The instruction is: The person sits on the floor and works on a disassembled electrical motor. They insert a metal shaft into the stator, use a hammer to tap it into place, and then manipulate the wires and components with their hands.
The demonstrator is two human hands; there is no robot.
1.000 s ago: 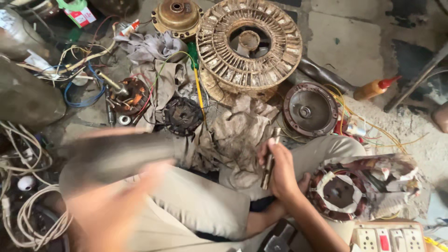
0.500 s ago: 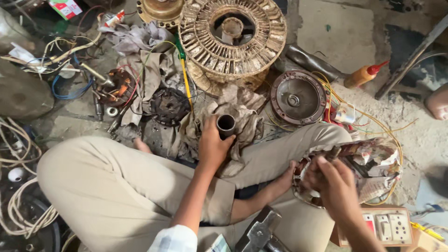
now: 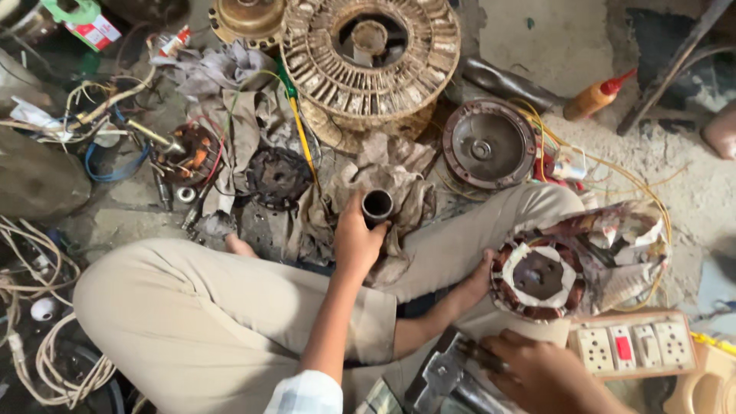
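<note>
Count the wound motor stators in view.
2. A large round stator stands at top centre, beyond the left hand; a smaller copper-wound stator lies on the right knee. Others may hide under rags.

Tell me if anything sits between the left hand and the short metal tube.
Nothing visible does. The left hand already grips the metal tube, holding it upright over the rags. The right hand is away from it, on a metal tool at the frame's bottom, by the wound stator.

Your left hand [image 3: 354, 239] reaches forward, fingers curled in a grip; your right hand [image 3: 537, 372] stays low, fingers closed.
</note>
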